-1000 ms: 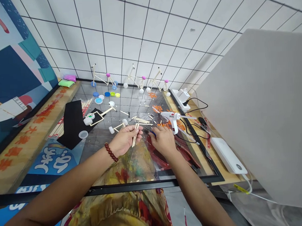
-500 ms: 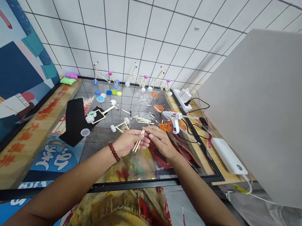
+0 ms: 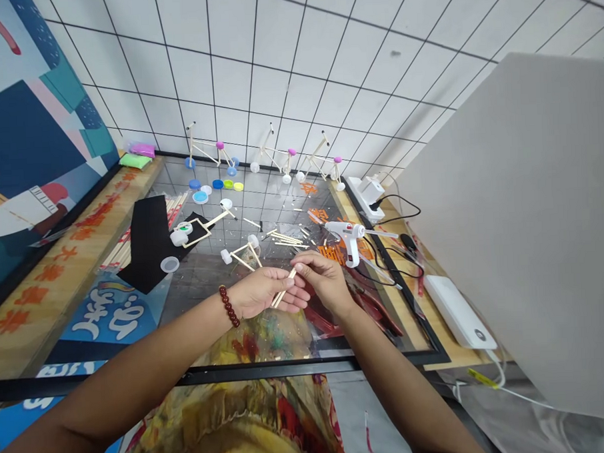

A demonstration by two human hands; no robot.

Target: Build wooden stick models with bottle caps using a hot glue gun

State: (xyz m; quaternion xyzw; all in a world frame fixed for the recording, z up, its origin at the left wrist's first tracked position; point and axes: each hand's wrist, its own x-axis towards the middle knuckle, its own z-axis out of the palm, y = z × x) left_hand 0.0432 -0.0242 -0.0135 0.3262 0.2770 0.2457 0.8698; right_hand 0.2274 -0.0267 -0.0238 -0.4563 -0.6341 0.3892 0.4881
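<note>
Left hand (image 3: 265, 288): left of the glue gun (image 3: 350, 238) and on its near side. The thumb and fingers are closed on thin wood sticks (image 3: 280, 297).
Thin wood sticks: left of the glue gun, on its near side. They slant, with top ends up toward the glue gun's side and low ends down and left. I see two or three; fingers hide some.
Right hand (image 3: 327, 279): just on the near side of the glue gun, a bit left. It is closer to the glue gun than the left hand is. Thumb and finger are near each other at the sticks' top ends; I cannot tell if they pinch.
Packs (image 3: 135, 160): two, one green, one pink, far left of the glue gun and past it.
Clear lid (image 3: 170, 264): one, far left of the glue gun.
Lying frames (image 3: 178, 238): two, left of the glue gun.
Bright and white caps (image 3: 200, 197): seven, left of the glue gun and past it.
Standing frames (image 3: 291, 151): three, in a row past the glue gun.
Loose sticks (image 3: 288, 240): a messy pile left of the glue gun, too mixed to count.
Glue gun: one.
White box (image 3: 458, 312): one, right of the glue gun.
</note>
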